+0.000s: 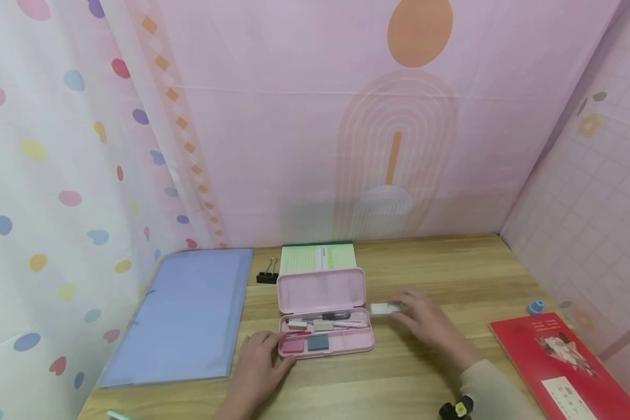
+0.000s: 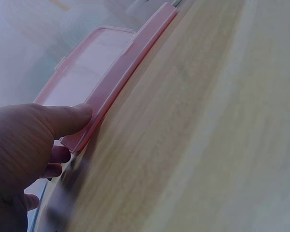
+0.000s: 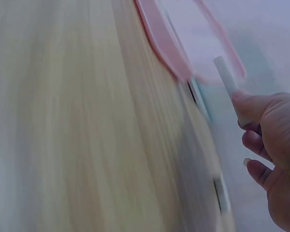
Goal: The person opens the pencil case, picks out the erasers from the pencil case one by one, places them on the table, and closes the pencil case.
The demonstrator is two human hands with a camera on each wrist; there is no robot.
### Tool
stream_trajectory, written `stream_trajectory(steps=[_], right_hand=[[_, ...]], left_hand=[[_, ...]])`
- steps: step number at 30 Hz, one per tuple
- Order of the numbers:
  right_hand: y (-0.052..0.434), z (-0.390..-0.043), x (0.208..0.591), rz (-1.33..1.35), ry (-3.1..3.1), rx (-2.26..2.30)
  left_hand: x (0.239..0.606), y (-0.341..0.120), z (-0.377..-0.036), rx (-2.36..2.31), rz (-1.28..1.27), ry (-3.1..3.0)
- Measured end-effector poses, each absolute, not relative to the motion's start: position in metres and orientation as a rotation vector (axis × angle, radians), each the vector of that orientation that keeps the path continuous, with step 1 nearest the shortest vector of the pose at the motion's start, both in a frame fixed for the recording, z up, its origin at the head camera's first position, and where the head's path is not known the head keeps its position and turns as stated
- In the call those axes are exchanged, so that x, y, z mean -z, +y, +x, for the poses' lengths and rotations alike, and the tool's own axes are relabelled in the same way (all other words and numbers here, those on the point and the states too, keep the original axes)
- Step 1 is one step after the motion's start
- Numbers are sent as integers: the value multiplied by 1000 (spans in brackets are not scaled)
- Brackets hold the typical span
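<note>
Head view shows the left hand [image 1: 256, 363] with its thumb on the open pink case [image 1: 322, 312]. Its fingers look loose, holding nothing. The right hand [image 1: 425, 324] pinches a white eraser [image 1: 384, 308] beside the case.

pencil case [image 1: 322, 315]: pink, lid open, flat on the desk, small items inside | eraser [image 1: 384, 308]: white, flat, just right of it

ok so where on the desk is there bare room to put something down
Bare wood lies between the pink pencil case and the red book, behind the right hand, and along the near edge between both hands. It is crowded between the blue folder and the case, where the left hand, binder clip and green notepad sit.
</note>
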State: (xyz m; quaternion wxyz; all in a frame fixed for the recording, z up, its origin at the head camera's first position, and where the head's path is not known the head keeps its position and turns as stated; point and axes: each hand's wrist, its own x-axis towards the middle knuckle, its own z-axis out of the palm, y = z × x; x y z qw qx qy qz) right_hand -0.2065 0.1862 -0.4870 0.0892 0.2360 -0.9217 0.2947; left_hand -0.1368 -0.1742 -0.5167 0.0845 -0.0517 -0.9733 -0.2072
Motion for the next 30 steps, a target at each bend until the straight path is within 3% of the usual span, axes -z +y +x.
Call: stream_trajectory(steps=[12,30], right_hand=[[243,-208,508,547,-2752,-849],[250,-210,509,461,-2852,-831]], left_hand=[[517,-175,-137,605,-149,-2910],[516,-174,-136,586,-163,-2897]])
